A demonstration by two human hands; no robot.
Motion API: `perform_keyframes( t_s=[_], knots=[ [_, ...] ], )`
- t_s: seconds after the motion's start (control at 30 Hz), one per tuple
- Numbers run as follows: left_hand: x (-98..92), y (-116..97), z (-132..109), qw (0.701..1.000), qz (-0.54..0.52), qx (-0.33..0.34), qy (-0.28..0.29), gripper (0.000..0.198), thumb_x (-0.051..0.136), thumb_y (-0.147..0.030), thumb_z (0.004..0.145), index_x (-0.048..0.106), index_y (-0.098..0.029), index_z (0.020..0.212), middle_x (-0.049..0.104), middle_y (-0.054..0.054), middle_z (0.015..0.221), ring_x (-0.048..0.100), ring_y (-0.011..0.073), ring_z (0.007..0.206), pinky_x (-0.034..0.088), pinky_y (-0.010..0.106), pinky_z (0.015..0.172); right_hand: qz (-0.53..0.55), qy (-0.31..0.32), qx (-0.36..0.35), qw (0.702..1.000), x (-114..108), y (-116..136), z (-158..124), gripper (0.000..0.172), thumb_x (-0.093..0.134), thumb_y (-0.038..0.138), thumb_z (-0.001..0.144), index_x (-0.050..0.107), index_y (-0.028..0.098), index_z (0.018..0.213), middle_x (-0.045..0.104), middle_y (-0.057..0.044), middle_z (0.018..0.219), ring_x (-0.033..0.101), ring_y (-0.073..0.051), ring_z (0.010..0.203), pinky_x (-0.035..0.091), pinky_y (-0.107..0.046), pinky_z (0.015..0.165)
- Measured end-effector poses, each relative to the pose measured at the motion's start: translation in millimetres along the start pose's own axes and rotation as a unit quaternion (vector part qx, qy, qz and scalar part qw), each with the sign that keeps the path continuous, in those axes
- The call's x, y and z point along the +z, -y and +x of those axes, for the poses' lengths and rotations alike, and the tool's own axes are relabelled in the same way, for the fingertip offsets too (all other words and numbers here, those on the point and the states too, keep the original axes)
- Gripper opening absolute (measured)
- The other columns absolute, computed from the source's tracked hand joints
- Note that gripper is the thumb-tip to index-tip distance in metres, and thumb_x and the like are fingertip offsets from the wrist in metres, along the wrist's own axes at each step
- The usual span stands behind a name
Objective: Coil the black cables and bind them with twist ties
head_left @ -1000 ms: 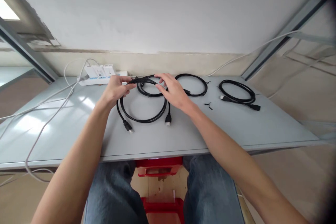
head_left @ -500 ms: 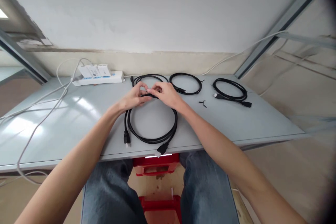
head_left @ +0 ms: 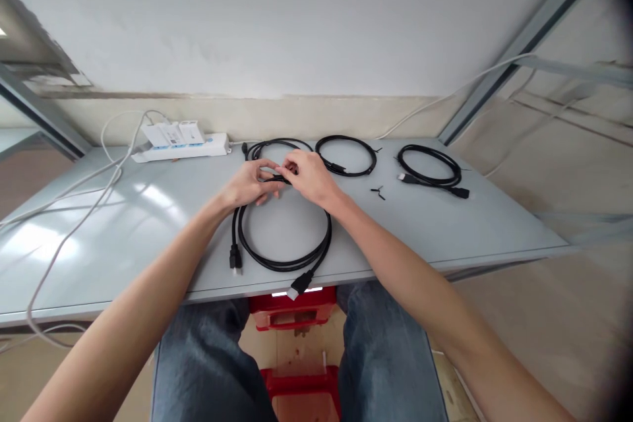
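A black HDMI cable (head_left: 283, 268) lies coiled at the table's front, its two plugs pointing towards me. One plug (head_left: 299, 284) sticks out past the table edge; the other plug (head_left: 235, 258) rests on the tabletop at the left. My left hand (head_left: 251, 183) is closed on the far side of this coil, thumb and fingers around the bundled strands. Right against it, my right hand (head_left: 307, 175) pinches at the same spot with fingertips together. Whatever small thing is between those fingertips is too hidden to name.
Behind my hands lies another coiled cable (head_left: 281, 140), with a third coil (head_left: 346, 138) beside it. A further coiled cable (head_left: 429, 181) sits at the right. Small black ties (head_left: 378, 192) lie between them. A white power strip (head_left: 217, 143) with trailing cords stands back left.
My right hand has turned slightly and its fingertips have lifted a little at the coil. The front plug has swung a bit to the left. The view has shifted slightly.
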State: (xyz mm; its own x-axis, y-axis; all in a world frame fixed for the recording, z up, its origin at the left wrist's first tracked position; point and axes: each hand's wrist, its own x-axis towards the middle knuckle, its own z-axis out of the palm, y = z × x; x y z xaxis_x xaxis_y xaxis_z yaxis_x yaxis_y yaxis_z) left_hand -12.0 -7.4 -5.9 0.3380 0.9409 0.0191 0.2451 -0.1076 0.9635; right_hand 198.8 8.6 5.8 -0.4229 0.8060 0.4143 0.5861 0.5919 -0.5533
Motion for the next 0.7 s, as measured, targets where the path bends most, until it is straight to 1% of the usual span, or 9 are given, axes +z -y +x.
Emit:
perform_keyframes(
  t_s=[0.07,0.2,0.3,0.37,0.43,0.5,0.63,0.7],
  knots=[
    [0.7,-5,-2,1.000,0.013,-0.004,-0.024,0.048,0.101,-0.032,0.079,0.072,-0.014,0.113,0.084,0.007,0.075,0.050,0.0085,0.041,0.042,0.025,0.048,-0.019,-0.002,0.016,1.000,-4,4,-1,0.024,0.075,0.019,0.112,0.069,0.019,0.089,0.072,-0.004,0.093,0.060,-0.018,0.083,0.042,-0.033,0.083],
    [1.1,-9,-3,0.998,0.032,0.001,-0.062,0.047,0.100,-0.034,0.077,0.075,-0.014,0.112,0.084,0.006,0.074,0.052,0.0100,0.042,0.043,0.026,0.049,-0.052,0.011,0.034,0.998,-10,10,-4,0.021,0.073,0.017,0.113,0.071,0.019,0.092,0.072,-0.005,0.093,0.059,-0.019,0.082,0.040,-0.034,0.081],
    [2.8,-6,-2,0.998,0.036,0.011,-0.060,0.046,0.102,-0.040,0.074,0.077,-0.015,0.103,0.083,0.007,0.075,0.051,0.0096,0.043,0.041,0.026,0.049,-0.059,0.014,0.013,0.998,-10,11,-7,0.017,0.069,0.013,0.114,0.072,0.019,0.099,0.074,-0.007,0.100,0.061,-0.021,0.090,0.040,-0.035,0.084],
    [4.3,-5,-2,0.998,0.036,0.016,-0.047,0.048,0.105,-0.046,0.070,0.078,-0.015,0.095,0.083,0.008,0.076,0.050,0.0094,0.044,0.038,0.026,0.048,-0.051,0.023,-0.013,0.998,-9,9,-9,0.019,0.064,0.010,0.114,0.071,0.019,0.100,0.074,-0.007,0.104,0.062,-0.022,0.095,0.041,-0.035,0.087],
    [5.1,-4,-2,0.999,0.036,0.018,-0.036,0.046,0.104,-0.048,0.071,0.078,-0.015,0.091,0.083,0.009,0.076,0.050,0.0094,0.044,0.037,0.026,0.047,-0.034,0.031,-0.042,0.998,-7,6,-8,0.021,0.061,0.008,0.114,0.071,0.019,0.099,0.073,-0.007,0.104,0.062,-0.023,0.098,0.042,-0.035,0.089],
    [4.9,-6,-3,0.999,0.031,0.017,-0.033,0.042,0.102,-0.046,0.073,0.079,-0.015,0.091,0.083,0.009,0.076,0.049,0.0090,0.044,0.036,0.025,0.047,-0.002,0.027,-0.057,0.998,-6,1,-6,0.020,0.063,0.009,0.112,0.072,0.020,0.098,0.071,-0.006,0.103,0.061,-0.022,0.096,0.043,-0.035,0.089],
    [1.9,-7,-3,0.999,0.006,0.007,-0.033,0.045,0.100,-0.043,0.071,0.084,-0.013,0.101,0.082,0.007,0.074,0.044,0.0073,0.045,0.032,0.023,0.046,0.095,0.016,-0.025,0.995,-6,-6,0,0.010,0.074,0.014,0.107,0.076,0.019,0.098,0.067,0.000,0.092,0.056,-0.018,0.082,0.043,-0.033,0.083],
    [0.4,-4,-2,1.000,-0.004,0.005,-0.025,0.046,0.100,-0.043,0.072,0.086,-0.013,0.104,0.081,0.007,0.073,0.043,0.0072,0.045,0.031,0.023,0.045,0.128,0.019,0.001,0.992,-4,-8,2,0.010,0.076,0.015,0.105,0.076,0.019,0.097,0.064,0.002,0.084,0.054,-0.017,0.079,0.042,-0.032,0.080]
  ],
)
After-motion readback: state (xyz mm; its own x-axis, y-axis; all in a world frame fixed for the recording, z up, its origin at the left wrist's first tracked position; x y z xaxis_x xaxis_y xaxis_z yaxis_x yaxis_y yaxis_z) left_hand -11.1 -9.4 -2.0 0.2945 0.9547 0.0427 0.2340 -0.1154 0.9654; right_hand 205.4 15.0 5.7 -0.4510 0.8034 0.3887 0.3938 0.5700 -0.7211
